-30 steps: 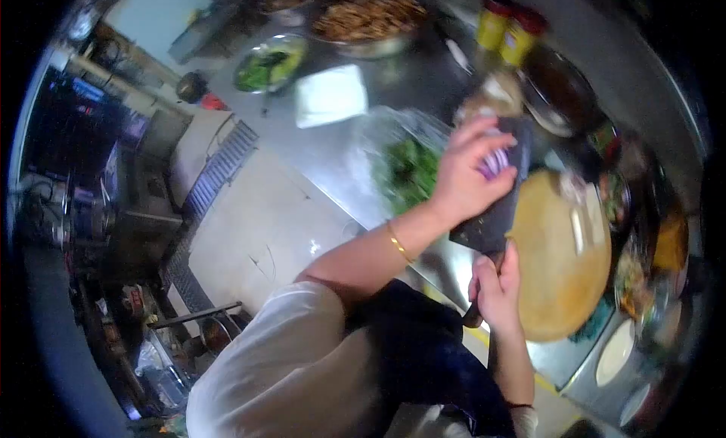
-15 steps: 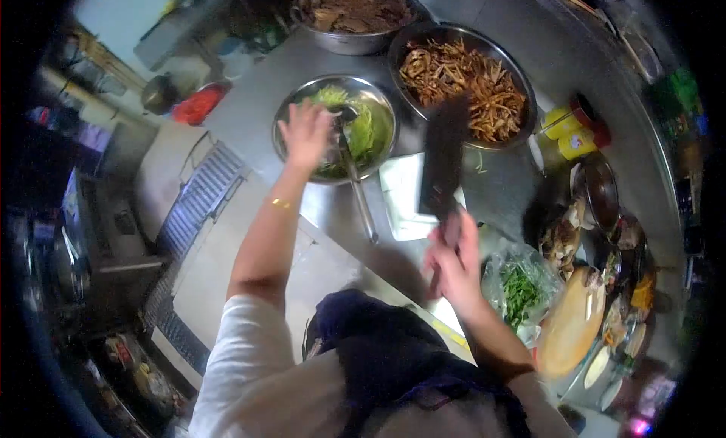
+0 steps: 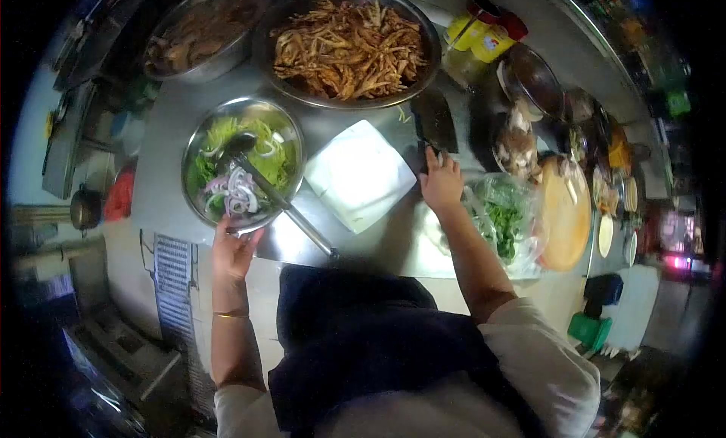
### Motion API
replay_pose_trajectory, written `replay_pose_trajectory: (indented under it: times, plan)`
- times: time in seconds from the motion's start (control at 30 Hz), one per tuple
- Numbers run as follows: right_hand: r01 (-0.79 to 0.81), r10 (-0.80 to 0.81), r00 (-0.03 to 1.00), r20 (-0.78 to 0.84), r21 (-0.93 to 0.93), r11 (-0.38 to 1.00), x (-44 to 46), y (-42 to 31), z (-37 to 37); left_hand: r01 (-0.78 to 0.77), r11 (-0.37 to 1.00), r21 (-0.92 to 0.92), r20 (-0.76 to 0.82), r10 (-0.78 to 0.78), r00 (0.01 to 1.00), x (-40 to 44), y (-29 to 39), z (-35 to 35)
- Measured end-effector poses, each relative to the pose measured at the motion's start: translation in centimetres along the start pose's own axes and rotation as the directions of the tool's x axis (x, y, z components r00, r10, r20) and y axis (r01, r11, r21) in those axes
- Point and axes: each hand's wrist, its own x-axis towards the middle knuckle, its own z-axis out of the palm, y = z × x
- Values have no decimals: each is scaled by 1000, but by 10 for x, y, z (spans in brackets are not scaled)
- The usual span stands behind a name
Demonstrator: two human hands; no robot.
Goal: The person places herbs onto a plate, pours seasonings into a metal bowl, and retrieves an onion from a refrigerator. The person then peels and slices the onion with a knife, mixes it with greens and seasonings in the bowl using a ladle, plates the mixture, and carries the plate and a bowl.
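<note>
At the near rim of a steel mixing bowl [image 3: 297, 166], my left hand [image 3: 234, 249] has its fingers and thumb closed on the edge. Inside lie shredded greens [image 3: 265, 173], purple onion slices [image 3: 234, 192] and a ladle [image 3: 283, 203], whose handle sticks out over the rim toward me. My right hand [image 3: 444, 182] is on the handle of a dark-bladed cleaver [image 3: 435, 120] that lies on the steel counter; the hand hides most of the handle. Between the hands is a white square cutting board [image 3: 359, 177], bare on top.
Behind stand a large bowl of browned chicken feet [image 3: 348, 52] and a basin of brown meat [image 3: 200, 41]. To the right are yellow containers [image 3: 484, 41], a bag of chopped greens [image 3: 507, 219], a round wooden board [image 3: 566, 219] and a dark bowl [image 3: 529, 82].
The cleaver has come down from above the board onto the counter at its right. My left hand has moved from over the bowl to its near rim. Onion slices now show. The view has turned.
</note>
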Motion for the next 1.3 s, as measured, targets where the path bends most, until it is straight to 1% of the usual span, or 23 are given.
replay_pose_trajectory:
  times: [0.07,0.1,0.17,0.2,0.23,0.27,0.3,0.37,0.5,0.53,0.6,0.67,0.7,0.73,0.8,0.83,0.9,0.97,1.03,1.1,1.13,1.23,1.3]
  plan:
    - [302,-322,943,-87,-186,935,-9,-16,-2,56,998,17,-60,-55,997,12,7,1]
    - [422,-426,905,-8,145,895,-13,-33,-6,96,995,26,-84,-93,992,19,7,1]
    - [483,-489,840,234,87,871,-49,-59,18,170,985,16,37,-171,985,40,17,-22]
    - [411,-416,887,201,66,909,-65,-78,23,200,977,77,94,-207,974,51,23,-40]
    - [288,-308,918,249,114,951,-73,-103,12,228,970,89,5,-229,973,39,36,-26]
    - [182,-211,951,224,143,973,-81,-127,15,378,923,77,251,-385,888,58,51,-57]
    - [105,-120,986,112,127,986,-93,-160,20,234,972,27,146,-236,961,55,56,-65]
    - [19,-25,998,52,104,994,-101,-217,36,223,968,114,202,-243,949,56,82,-101]
    - [82,-78,996,-29,150,985,-85,-263,57,198,966,166,163,-225,961,35,120,-109]
    - [-14,-9,998,58,379,925,-75,-262,53,214,965,151,120,-233,965,29,126,-106]
    - [-228,21,961,275,748,624,-55,-274,26,195,967,167,246,-232,941,28,136,-115]
    - [-182,-193,902,387,744,643,-66,-308,-35,77,972,223,236,-131,963,9,136,-103]
    - [-159,-300,846,440,746,646,-74,-329,-64,109,977,182,219,-149,964,12,133,-104]
    - [-21,-340,805,485,597,802,-80,-347,-72,140,980,139,202,-166,965,16,130,-106]
    - [13,-265,826,498,452,892,-91,-372,-58,194,970,144,178,-218,959,24,120,-116]
    - [-10,-207,824,527,380,925,-91,-385,-57,205,973,105,311,-228,923,17,118,-120]
    - [6,-171,803,571,279,960,-74,-389,-66,258,965,46,212,-262,941,13,112,-115]
    - [205,-368,899,236,516,832,-76,-369,-55,228,970,79,146,-238,960,-3,124,-91]
    - [-15,-335,844,419,643,766,-67,-375,-108,243,967,75,130,-251,959,7,131,-93]
    - [22,-348,804,482,561,828,-70,-369,-133,315,948,49,71,-318,945,10,145,-88]
    - [238,-454,774,441,462,854,-70,-357,-131,305,952,17,59,-305,950,5,150,-80]
    - [354,-424,795,433,236,905,-58,-357,-122,341,937,79,55,-345,937,1,127,-97]
    - [383,-458,798,391,258,887,-53,-354,-112,340,937,76,111,-347,931,-19,131,-82]
